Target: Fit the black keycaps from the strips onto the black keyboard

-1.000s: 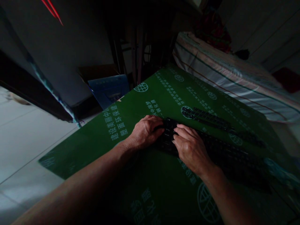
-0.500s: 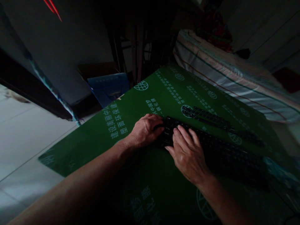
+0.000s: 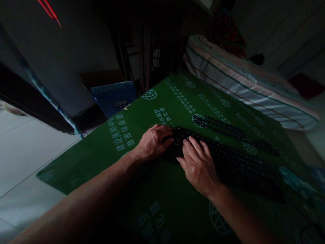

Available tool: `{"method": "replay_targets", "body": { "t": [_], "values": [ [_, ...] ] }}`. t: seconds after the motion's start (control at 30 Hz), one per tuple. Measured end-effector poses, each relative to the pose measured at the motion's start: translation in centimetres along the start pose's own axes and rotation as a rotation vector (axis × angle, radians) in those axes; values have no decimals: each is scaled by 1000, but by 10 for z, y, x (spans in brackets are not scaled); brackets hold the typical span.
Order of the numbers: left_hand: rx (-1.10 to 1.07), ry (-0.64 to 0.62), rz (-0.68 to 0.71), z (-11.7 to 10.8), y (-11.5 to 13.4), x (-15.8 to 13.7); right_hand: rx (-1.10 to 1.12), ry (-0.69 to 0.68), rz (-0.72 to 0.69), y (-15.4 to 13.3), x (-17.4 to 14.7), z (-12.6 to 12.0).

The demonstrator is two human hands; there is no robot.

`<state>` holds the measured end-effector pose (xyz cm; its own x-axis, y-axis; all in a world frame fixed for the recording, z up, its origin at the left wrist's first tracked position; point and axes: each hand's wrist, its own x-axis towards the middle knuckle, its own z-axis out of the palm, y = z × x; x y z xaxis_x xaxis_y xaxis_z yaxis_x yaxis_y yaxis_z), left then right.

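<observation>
A black keyboard [image 3: 235,159] lies aslant on a green printed board [image 3: 101,152]. My left hand [image 3: 154,142] is closed around the keyboard's left end, its fingertips partly hidden. My right hand [image 3: 198,162] rests over the keys near that end, fingers stretched forward and thumb apart at the front edge; no object shows in it. Beyond the keyboard, black loose keys [image 3: 223,127] lie in rows on the board. The dim light hides much detail on the keyboard.
A crumpled light-blue cloth or bag [image 3: 294,181] lies by the keyboard's right end, near a dark cable [image 3: 302,211]. Behind the board stand a blue box [image 3: 114,95] and a bed-like mattress [image 3: 243,81]. Pale floor tiles [image 3: 17,149] show at left.
The view has shifted slightly, so the whole scene sits a little farther left. Both hands keep nearly the same places on the keyboard.
</observation>
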<state>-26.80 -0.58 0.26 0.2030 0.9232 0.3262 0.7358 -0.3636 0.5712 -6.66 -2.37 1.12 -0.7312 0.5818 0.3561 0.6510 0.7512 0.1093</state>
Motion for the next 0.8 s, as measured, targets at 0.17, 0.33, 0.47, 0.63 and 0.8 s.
{"method": "replay_targets", "body": {
  "t": [0.17, 0.33, 0.47, 0.63, 0.8],
  "values": [
    [-16, -8, -9, 0, -1, -1, 71, 121, 95, 5, -7, 1],
    [-10, 1, -4, 0, -1, -1, 117, 142, 117, 7, -10, 0],
    [-8, -3, -4, -1, -2, 0, 102, 98, 113, 4, -8, 1],
    [-4, -9, -2, 0, -2, 0, 119, 122, 131, 3, -9, 2],
    [-4, 0, -17, -1, -2, 0, 136, 117, 146, 1, -11, 1]
  ]
}}
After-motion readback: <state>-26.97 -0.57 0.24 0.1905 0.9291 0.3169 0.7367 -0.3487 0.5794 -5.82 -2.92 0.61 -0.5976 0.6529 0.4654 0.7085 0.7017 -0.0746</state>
